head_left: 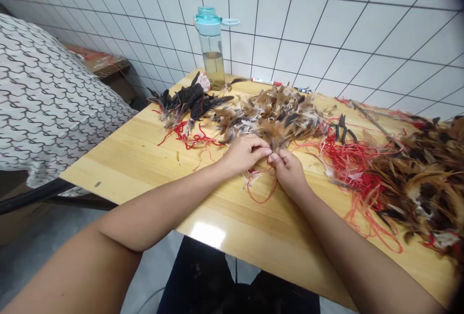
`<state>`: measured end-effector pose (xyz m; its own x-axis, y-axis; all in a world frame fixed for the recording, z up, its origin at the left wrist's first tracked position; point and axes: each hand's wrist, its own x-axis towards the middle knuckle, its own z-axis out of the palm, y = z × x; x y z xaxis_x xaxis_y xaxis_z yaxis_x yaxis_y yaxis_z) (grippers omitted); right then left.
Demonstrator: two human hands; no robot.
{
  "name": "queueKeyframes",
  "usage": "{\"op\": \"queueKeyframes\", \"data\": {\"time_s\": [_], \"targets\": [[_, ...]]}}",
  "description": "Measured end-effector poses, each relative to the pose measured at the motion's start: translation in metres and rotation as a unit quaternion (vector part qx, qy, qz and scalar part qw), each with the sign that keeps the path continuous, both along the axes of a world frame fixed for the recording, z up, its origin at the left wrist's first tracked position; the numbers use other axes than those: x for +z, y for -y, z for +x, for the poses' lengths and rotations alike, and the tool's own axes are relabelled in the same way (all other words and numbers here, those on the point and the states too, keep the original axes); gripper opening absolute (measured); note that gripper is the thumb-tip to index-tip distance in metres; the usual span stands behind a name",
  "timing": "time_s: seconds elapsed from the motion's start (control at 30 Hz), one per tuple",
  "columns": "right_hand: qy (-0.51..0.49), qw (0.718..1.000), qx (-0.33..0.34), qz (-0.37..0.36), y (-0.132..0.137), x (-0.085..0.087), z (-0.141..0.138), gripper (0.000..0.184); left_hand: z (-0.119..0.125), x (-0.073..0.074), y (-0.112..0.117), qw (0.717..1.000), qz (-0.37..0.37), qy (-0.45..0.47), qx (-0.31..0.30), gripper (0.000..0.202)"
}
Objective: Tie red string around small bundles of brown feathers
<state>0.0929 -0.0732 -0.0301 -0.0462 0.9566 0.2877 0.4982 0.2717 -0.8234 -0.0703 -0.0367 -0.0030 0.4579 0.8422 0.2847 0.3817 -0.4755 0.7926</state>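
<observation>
**Fingers pinched shut on a tuft of brown feathers**

The fingers of the left hand and the right hand are clenched, their tips meeting at the base of the tuft. It sits near the middle of the frame, above the wooden counter, and merges into a long band of brown and white feathers. A loop of red string lies just below the hands.

The feathers should weigh almost nothing and feel soft, but they look tangled with the string, so a pull at the tips could strip or tear them. The stiffer quill ends, low in the tuft, seem the safer place to hold.

A dark feather bunch lies at upper left of the counter, and a big heap of feathers and red string fills the right side. Black-handled pliers rest just right of the band. At the back stands a water bottle with a pale blue lid, showing no readable label. The marker beside it is too small to read.
</observation>
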Motion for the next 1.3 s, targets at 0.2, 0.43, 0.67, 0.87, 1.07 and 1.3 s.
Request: {"op": "queueKeyframes", "data": {"time_s": [0.2, 0.43, 0.67, 0.87, 1.07, 1.3], "targets": [[0.100, 0.993, -0.030, 0.046, 0.006, -0.004, -0.006, 0.022, 0.005, -0.005, 0.005, 0.986, -0.141, 0.089, -0.005, 0.020], [0.164, 0.985, -0.042, 0.031, 0.010, -0.005, -0.008, 0.023, 0.012, -0.007, 0.010, 0.970, -0.203, 0.128, 0.021, 0.028], [0.165, 0.984, -0.042, 0.047, 0.008, -0.008, -0.008, 0.021, 0.012, -0.005, 0.010, 0.983, -0.157, 0.080, 0.052, 0.028], [0.138, 0.988, -0.045, 0.058, 0.008, -0.008, -0.008, 0.023, 0.013, -0.008, 0.007, 0.983, -0.157, 0.087, 0.042, 0.023], [0.079, 0.994, -0.054, 0.056, 0.007, -0.004, -0.006, 0.025, 0.012, -0.008, 0.005, 0.976, -0.177, 0.122, 0.023, 0.022], [0.031, 0.998, -0.017, 0.050, 0.005, -0.001, -0.003, 0.023, 0.012, -0.011, 0.004, 0.967, -0.196, 0.159, 0.001, 0.021]]}}
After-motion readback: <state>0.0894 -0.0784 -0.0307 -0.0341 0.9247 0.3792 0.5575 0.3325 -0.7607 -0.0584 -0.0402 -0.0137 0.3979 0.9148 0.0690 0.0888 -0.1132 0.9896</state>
